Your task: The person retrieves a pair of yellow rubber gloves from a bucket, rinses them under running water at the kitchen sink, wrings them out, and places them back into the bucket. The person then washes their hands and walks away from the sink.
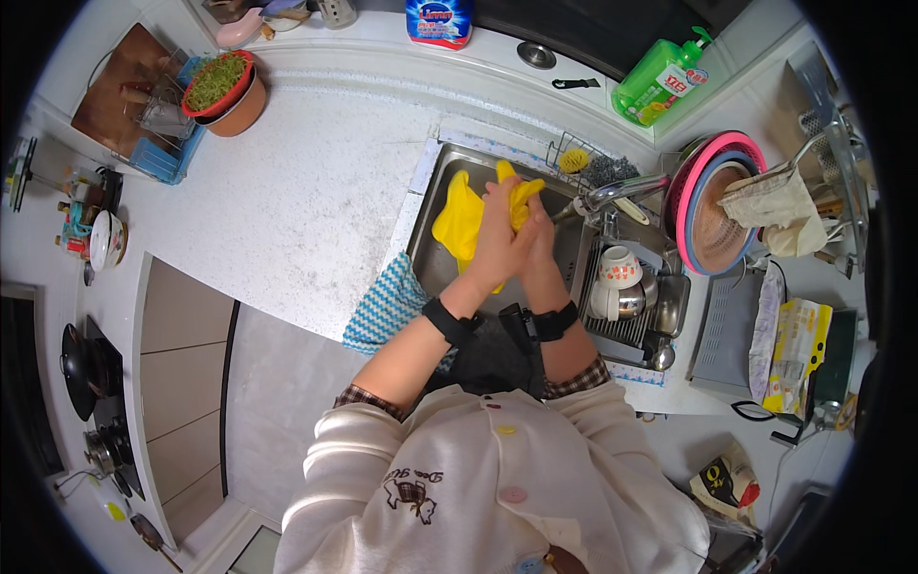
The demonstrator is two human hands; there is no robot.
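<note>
Both of my hands are together over a stainless steel sink (432, 183), pressed around a bunched yellow cloth (459, 219). My left hand (495, 233) lies across it, with a loose part of the cloth hanging out to the left. My right hand (538, 233) closes on the cloth from the other side, and folds stick out above the fingers. The palms and part of the cloth are hidden between the hands. The chrome faucet (624, 192) reaches in from the right, its spout end close to my right hand.
A blue-and-white striped cloth (387, 305) hangs over the counter's front edge. Right of the sink, a rack holds a patterned cup (620, 267) and other dishes. Colanders (721, 204) lean behind them. A wire basket holds a yellow scrubber (573, 161). Green detergent (652, 82) stands on the ledge.
</note>
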